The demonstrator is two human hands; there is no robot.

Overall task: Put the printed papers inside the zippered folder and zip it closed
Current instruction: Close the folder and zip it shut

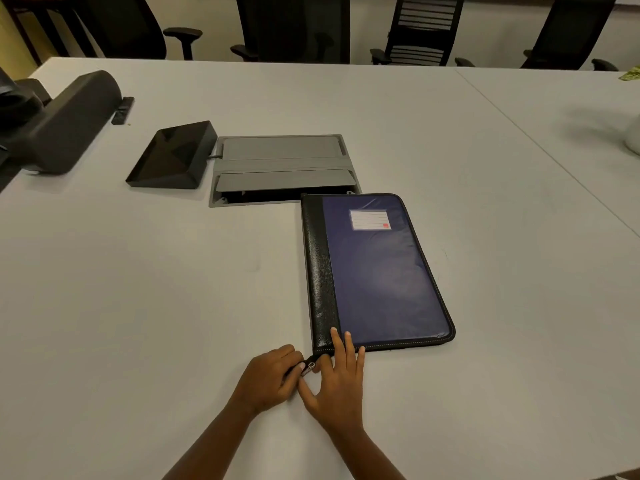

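Observation:
A blue zippered folder with a black spine strip and a white label lies closed and flat on the white table. My left hand pinches the metal zipper pull at the folder's near left corner. My right hand lies flat with fingers spread, fingertips pressing on the folder's near left corner. No printed papers are visible outside the folder.
A grey cable hatch is set into the table just beyond the folder, with a black wedge-shaped device to its left. A dark padded object lies at far left. Office chairs line the far edge.

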